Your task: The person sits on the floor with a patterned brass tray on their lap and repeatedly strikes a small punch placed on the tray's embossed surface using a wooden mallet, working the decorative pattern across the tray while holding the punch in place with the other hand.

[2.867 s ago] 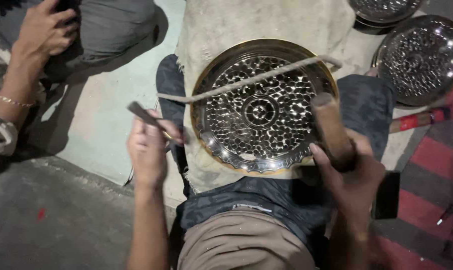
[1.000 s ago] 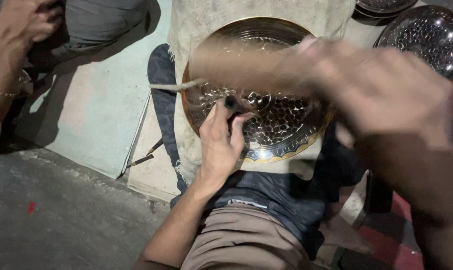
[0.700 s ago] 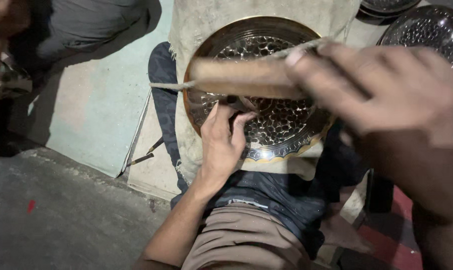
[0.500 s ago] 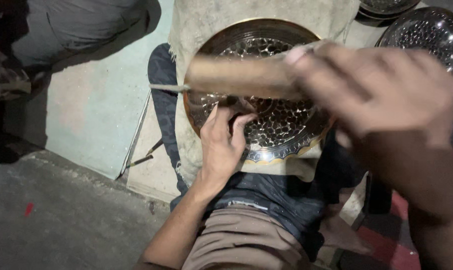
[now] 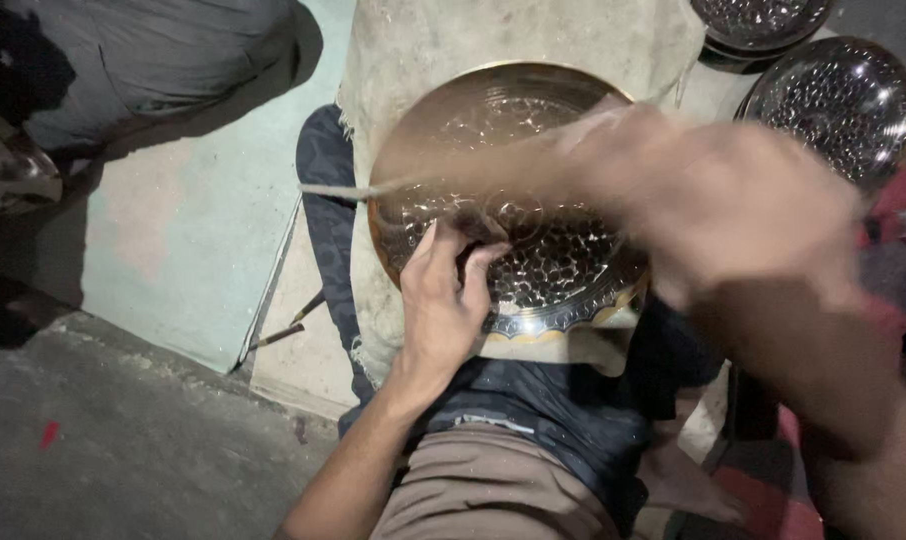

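A round brass plate (image 5: 558, 322) with a hammered dotted pattern lies on a cloth-covered block (image 5: 413, 60) above my lap. My left hand (image 5: 445, 305) rests on the plate's middle, its fingers pinched on a small dark metal punch that is mostly hidden. My right hand (image 5: 743, 215) is raised over the plate's right half, blurred by motion. It grips a wooden mallet (image 5: 483, 172) that points left across the plate. A thin cord (image 5: 338, 190) runs off the plate's left rim.
Two more hammered metal plates (image 5: 833, 100) (image 5: 763, 20) lie at the top right. Another person in grey clothes (image 5: 143, 60) sits at the top left. Small thin tools (image 5: 288, 325) lie on the floor slab left of my knee.
My left hand moved from left of the plate onto its middle with the punch. My right hand rose with the mallet and now swings over the plate, more blurred than before.
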